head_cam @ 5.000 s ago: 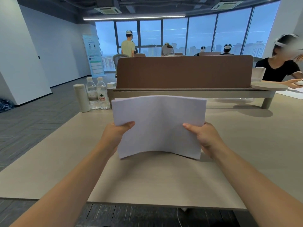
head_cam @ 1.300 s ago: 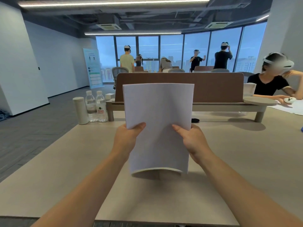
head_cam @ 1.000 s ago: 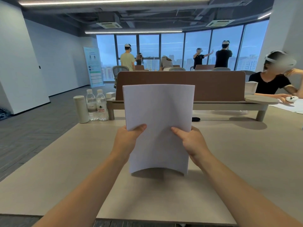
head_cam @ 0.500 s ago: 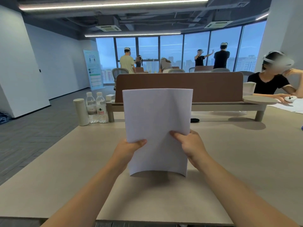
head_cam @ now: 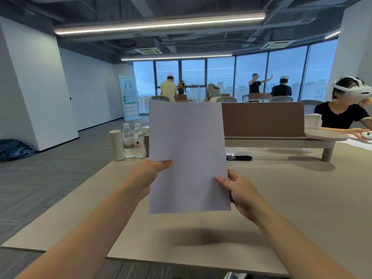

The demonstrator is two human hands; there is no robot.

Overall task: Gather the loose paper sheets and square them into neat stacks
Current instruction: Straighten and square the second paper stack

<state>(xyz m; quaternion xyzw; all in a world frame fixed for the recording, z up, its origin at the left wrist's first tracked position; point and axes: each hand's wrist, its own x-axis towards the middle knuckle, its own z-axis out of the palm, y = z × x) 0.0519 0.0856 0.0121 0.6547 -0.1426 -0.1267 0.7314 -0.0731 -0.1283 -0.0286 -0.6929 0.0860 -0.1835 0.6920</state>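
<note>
A stack of white paper sheets [head_cam: 188,156] stands upright in portrait position, lifted clear above the beige table [head_cam: 291,198]; its shadow falls on the tabletop below. My left hand [head_cam: 149,176] grips the stack's left edge, thumb on the front. My right hand [head_cam: 239,193] grips the right edge lower down, thumb across the front. The sheets' edges look aligned and the stack hangs flat.
Two water bottles [head_cam: 133,142] and a pale cylinder [head_cam: 116,145] stand at the table's far left. A brown divider [head_cam: 261,119] on a low shelf crosses the back. A black object [head_cam: 241,158] lies beneath it. A seated person [head_cam: 342,113] works at the right with more sheets [head_cam: 360,143].
The stack, earlier standing on its bottom edge on the table with a curl, is now lifted off the surface and hangs flat. Five seconds ago it was held in landscape position.
</note>
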